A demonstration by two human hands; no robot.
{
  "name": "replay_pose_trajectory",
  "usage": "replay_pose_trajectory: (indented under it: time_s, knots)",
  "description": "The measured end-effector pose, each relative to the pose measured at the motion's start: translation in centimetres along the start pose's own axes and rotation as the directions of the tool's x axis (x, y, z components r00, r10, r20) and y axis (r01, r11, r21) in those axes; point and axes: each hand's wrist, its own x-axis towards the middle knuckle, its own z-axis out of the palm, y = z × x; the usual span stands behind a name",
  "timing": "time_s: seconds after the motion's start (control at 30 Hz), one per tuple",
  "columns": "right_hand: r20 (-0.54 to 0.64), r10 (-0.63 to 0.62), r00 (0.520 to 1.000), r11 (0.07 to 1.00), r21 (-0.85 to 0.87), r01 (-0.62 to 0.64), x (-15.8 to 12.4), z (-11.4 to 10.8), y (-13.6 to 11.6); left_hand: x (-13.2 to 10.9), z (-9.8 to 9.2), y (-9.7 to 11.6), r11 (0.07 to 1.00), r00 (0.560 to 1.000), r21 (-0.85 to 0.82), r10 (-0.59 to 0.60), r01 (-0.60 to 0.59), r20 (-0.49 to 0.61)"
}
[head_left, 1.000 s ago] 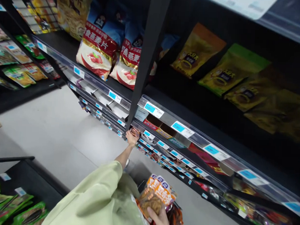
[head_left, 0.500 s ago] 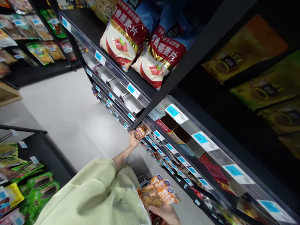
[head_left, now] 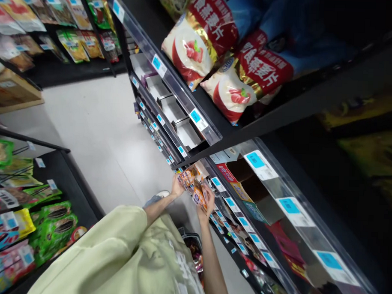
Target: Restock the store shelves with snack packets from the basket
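At the shelf edge, low in the rack on the right, my left hand (head_left: 178, 186) is closed at the side of orange snack packets (head_left: 187, 176). Just to its right, my right hand (head_left: 207, 201) grips an orange and brown snack packet (head_left: 199, 195), its fingers wrapped round the side. The two hands are close together, with packets between them. Below my forearms, a dark basket (head_left: 193, 236) with shiny packets inside stands near the floor.
Oatmeal bags (head_left: 199, 40) lie on the upper shelf, above open white boxes (head_left: 173, 108). A dark post (head_left: 228, 144) slants across the rack. Price-tagged shelf edges (head_left: 293, 210) run to the lower right. Another rack (head_left: 82, 181) holds green snack bags on the left.
My right hand has risen from near the basket to the shelf edge with its packets, beside my left hand. The view has shifted, and a shoe now shows on the floor.
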Motion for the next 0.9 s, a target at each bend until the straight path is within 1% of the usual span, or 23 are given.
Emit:
replay_pose_trajectory:
  time_s: [0.07, 0.13, 0.2, 0.3, 0.4, 0.47, 0.53, 0.57, 0.63, 0.73, 0.8, 0.9]
  knots:
    - [0.067, -0.097, 0.993, 0.994, -0.039, 0.099, 1.5, 1.0, 0.3, -0.3, 0.0, -0.7, 0.999, 0.999, 0.005, 0.048, -0.048, -0.021]
    - [0.136, -0.137, 0.981, 0.983, -0.102, 0.151, 3.0, 1.7, 0.9, -0.4, 0.1, -1.2, 0.997, 0.996, 0.011, 0.078, -0.078, -0.035]
    - [0.2, -0.138, 0.97, 0.969, -0.176, 0.174, 4.2, 2.4, 1.7, -0.4, 0.2, -1.7, 0.996, 0.995, 0.014, 0.086, -0.086, -0.043]
    - [0.243, -0.116, 0.963, 0.94, -0.288, 0.186, 5.6, 3.4, 3.3, -0.3, 0.5, -2.0, 0.996, 0.995, 0.013, 0.084, -0.083, -0.057]
    - [0.213, -0.078, 0.974, 0.92, -0.362, 0.153, 6.4, 4.0, 4.3, -0.5, 0.9, -2.1, 0.994, 0.992, 0.029, 0.108, -0.106, -0.071]
    - [0.201, -0.01, 0.979, 0.904, -0.416, 0.095, 6.7, 4.0, 4.7, -0.5, 1.1, -2.1, 0.992, 0.989, 0.044, 0.125, -0.122, -0.076]
    - [0.214, 0.041, 0.976, 0.887, -0.457, 0.063, 6.7, 3.7, 4.8, -0.6, 1.2, -2.1, 0.991, 0.989, 0.057, 0.123, -0.119, -0.076]
    - [0.23, 0.043, 0.972, 0.883, -0.465, 0.07, 6.6, 3.5, 4.9, -0.6, 1.2, -2.1, 0.992, 0.99, 0.06, 0.118, -0.113, -0.075]
    - [0.229, 0.017, 0.973, 0.872, -0.48, 0.098, 6.4, 3.2, 5.2, -0.5, 1.2, -2.1, 0.992, 0.99, 0.06, 0.113, -0.108, -0.083]
    - [0.153, -0.045, 0.987, 0.85, -0.513, 0.118, 6.0, 3.1, 5.8, -0.3, 1.3, -2.1, 0.991, 0.986, 0.041, 0.128, -0.125, -0.108]
    - [0.104, -0.108, 0.989, 0.86, -0.49, 0.145, 5.9, 3.3, 6.2, -0.2, 1.3, -2.1, 0.989, 0.982, 0.036, 0.146, -0.143, -0.118]
    - [0.122, -0.182, 0.976, 0.884, -0.415, 0.216, 6.3, 3.7, 6.8, -0.1, 1.5, -2.3, 0.98, 0.974, 0.043, 0.198, -0.194, -0.115]
